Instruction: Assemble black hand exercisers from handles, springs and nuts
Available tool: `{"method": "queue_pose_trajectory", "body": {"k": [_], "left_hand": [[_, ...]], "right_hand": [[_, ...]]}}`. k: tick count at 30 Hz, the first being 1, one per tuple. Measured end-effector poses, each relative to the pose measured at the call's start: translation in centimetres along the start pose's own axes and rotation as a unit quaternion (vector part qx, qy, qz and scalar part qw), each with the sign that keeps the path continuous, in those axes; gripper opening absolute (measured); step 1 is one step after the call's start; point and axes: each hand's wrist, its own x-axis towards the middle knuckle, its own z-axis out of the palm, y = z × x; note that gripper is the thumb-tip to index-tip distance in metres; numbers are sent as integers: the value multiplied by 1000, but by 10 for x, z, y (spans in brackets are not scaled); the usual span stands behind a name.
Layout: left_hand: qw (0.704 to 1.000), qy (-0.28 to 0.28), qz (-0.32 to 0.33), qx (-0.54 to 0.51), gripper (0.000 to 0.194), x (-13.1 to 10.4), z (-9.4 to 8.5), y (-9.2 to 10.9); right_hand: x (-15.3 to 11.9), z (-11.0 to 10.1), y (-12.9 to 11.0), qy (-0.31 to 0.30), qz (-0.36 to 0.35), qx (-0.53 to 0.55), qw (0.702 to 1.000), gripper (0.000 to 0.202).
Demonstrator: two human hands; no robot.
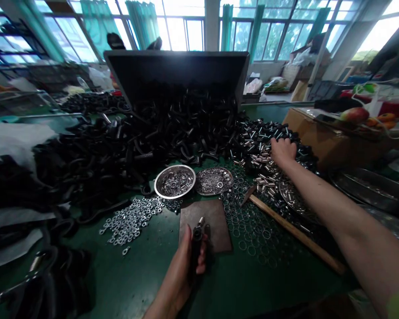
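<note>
My left hand (188,254) is wrapped round a black handle-like part (196,243). From its top end a small silver spring-like piece (201,220) sticks up, above a brown square plate (216,217) lying on the bench. My right hand (283,151) is stretched out to the right, its fingers curled down into a pile of black-headed bolts (261,133). What those fingertips hold, if anything, is hidden. Silver springs (267,184) lie just below that hand.
A wooden-handled hammer (292,226) lies right of the plate, among scattered thin rings (242,221). Behind the plate stand a round metal bowl (157,188) and an oval tray (199,191) of small parts. Silver eyelets (129,219) spread leftward. Black parts (173,128) spill from a tipped bin (246,66).
</note>
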Motion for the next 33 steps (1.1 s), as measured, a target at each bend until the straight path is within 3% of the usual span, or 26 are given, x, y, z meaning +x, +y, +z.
{"method": "queue_pose_trajectory", "body": {"k": [5,8,10,12,15,19,21,23,24,26,28,31,33], "left_hand": [[992,-10,-27,-120,41,8,0,12],[976,-59,-41,-207,32,10,0,19],[970,-64,-37,-230,33,10,1,21],[970,-58,-33,-233,33,10,2,19],[972,-50,-18,-229,30,8,7,14],[976,-39,30,-211,23,2,16,5],[977,-16,76,-199,20,-2,19,2],[978,9,143,-155,20,-6,19,0],[977,19,178,-116,20,-8,17,-1],[971,30,232,-38,20,-12,14,0],[966,38,256,-12,20,-13,10,0],[959,49,279,-35,20,-12,5,-1],[958,46,283,-21,20,-12,3,-2]], "right_hand": [[-12,-13,1,10,-41,10,999,27],[-41,-29,-18,14,-97,117,988,26],[-76,-44,-41,-2,-131,264,956,18],[-119,-60,-70,-58,-169,416,892,13],[-184,-79,-110,-116,-231,525,811,12],[-234,-82,-145,-97,-300,513,798,19],[-243,-79,-155,-69,-287,505,811,19],[-246,-76,-161,-90,-235,505,826,19],[-246,-75,-163,-136,-202,512,823,22],[-245,-76,-165,-263,-151,536,787,32],[-245,-77,-164,-315,-146,553,758,34],[-248,-77,-162,-202,-215,547,783,30],[-249,-77,-161,-199,-217,543,786,27]]}}
